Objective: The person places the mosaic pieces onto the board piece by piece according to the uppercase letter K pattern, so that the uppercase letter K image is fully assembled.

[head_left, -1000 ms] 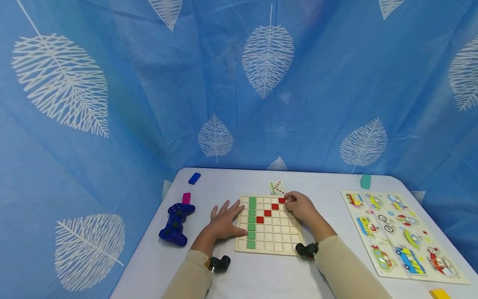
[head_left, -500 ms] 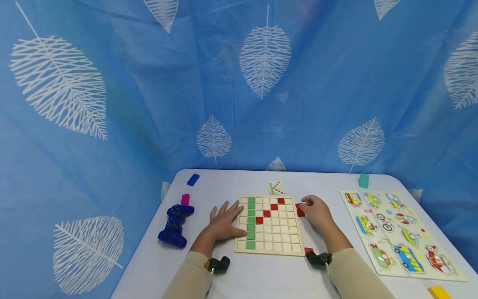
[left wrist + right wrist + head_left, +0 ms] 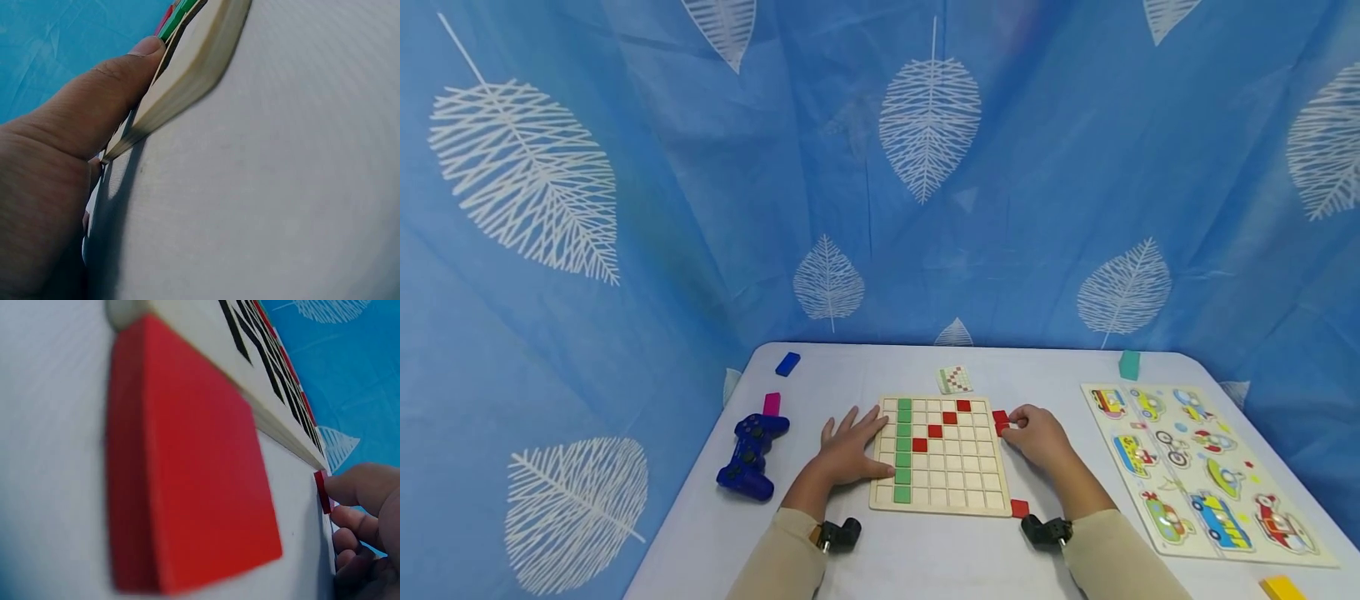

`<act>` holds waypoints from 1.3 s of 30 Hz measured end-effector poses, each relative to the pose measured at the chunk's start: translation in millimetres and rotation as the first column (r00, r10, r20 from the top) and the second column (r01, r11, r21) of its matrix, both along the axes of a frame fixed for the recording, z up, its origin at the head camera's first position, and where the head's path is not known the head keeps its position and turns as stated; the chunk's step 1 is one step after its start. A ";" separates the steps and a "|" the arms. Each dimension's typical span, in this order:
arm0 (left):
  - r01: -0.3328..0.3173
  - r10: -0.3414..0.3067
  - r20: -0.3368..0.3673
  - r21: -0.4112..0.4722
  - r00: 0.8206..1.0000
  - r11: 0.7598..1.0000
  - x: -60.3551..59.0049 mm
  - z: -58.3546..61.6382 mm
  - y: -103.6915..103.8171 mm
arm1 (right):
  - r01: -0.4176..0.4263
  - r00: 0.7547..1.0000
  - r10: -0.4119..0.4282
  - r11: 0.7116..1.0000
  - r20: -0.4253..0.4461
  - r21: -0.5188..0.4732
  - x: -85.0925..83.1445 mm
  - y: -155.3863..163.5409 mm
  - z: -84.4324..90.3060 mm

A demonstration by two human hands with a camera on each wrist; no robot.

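Two hands frame your wooden grid board [image 3: 940, 492], and going from the left: your left hand [image 3: 847, 450] lies flat on the table [image 3: 925, 558] with fingers spread and straight, its fingertips on the board's left edge beside the green column, the thumb [image 3: 119, 81] pressed against the board's side. Your forearm runs back toward you in a tan sleeve. On the board, red tiles climb in a diagonal toward the far right corner. Just past the board's right edge, your right hand [image 3: 1033, 435] curls its fingers, pinching a red tile [image 3: 1001, 422] by that edge. Another loose red tile [image 3: 1019, 507] lies by the board's near right corner.
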State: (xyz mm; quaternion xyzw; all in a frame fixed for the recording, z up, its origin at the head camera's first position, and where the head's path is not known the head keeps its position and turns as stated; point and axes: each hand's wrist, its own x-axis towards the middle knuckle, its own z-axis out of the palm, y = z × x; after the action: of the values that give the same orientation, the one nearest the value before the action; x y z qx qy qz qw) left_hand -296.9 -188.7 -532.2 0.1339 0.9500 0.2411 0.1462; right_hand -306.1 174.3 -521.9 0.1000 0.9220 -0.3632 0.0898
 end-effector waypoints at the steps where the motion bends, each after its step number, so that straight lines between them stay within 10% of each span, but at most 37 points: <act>1: -0.001 0.001 0.000 0.003 1.000 1.000 0.1 0.0 -0.3 | -0.003 1.000 0.003 1.000 -0.004 0.001 -0.6 0.4 -0.3; 39: 0.005 -0.005 0.014 0.002 1.000 1.000 0.9 3.7 -0.9 | -0.093 0.995 0.089 0.988 -0.036 -0.122 14.2 -15.6 13.0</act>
State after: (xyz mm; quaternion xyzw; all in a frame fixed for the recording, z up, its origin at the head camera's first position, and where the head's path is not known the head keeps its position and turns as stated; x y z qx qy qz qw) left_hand -296.0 -189.5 -528.6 0.1347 0.9484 0.2425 0.1534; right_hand -291.8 158.7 -508.9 0.0467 0.9025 -0.4166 0.0983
